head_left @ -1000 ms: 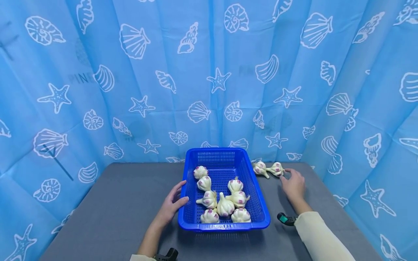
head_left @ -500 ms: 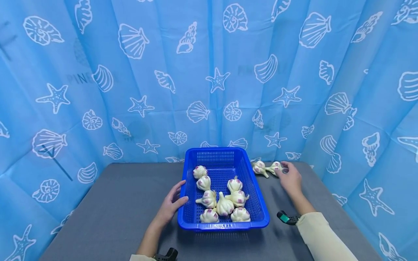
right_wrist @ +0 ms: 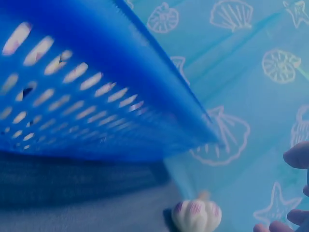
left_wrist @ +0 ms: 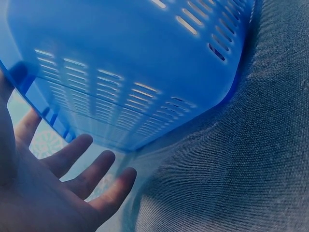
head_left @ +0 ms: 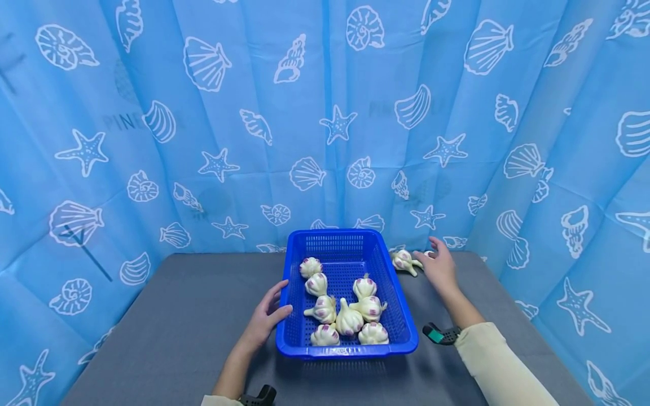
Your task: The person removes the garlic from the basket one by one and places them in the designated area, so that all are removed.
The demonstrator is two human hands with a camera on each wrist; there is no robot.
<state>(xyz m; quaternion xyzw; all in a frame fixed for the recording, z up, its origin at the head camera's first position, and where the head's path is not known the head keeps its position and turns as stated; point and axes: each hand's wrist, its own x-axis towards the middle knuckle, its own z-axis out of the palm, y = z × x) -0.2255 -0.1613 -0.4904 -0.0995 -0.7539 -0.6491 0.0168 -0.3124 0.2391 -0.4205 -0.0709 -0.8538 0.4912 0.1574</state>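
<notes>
garlic [head_left: 349, 319] lies in the basket [head_left: 347, 352], eight bulbs, most between five and seven o'clock, others running up the left side to ten. each looks light and firm, so i judge it easy to lift; the round body may roll or slip and the thin stalk could bend, so the belly, pinched from both sides, seems the better hold. the left hand [head_left: 263, 324] rests against the rim at nine o'clock, thumb tip on the edge, its lower fingers straight and splayed clear of the wall. outside the rim, at two o'clock, a loose bulb [head_left: 403, 260] sits on the cloth [head_left: 228, 293]. just right of it, the right hand [head_left: 440, 270] mostly hides another; whether it grips that one i cannot tell. farthest, at twelve, hangs the curtain [head_left: 325, 141].
</notes>
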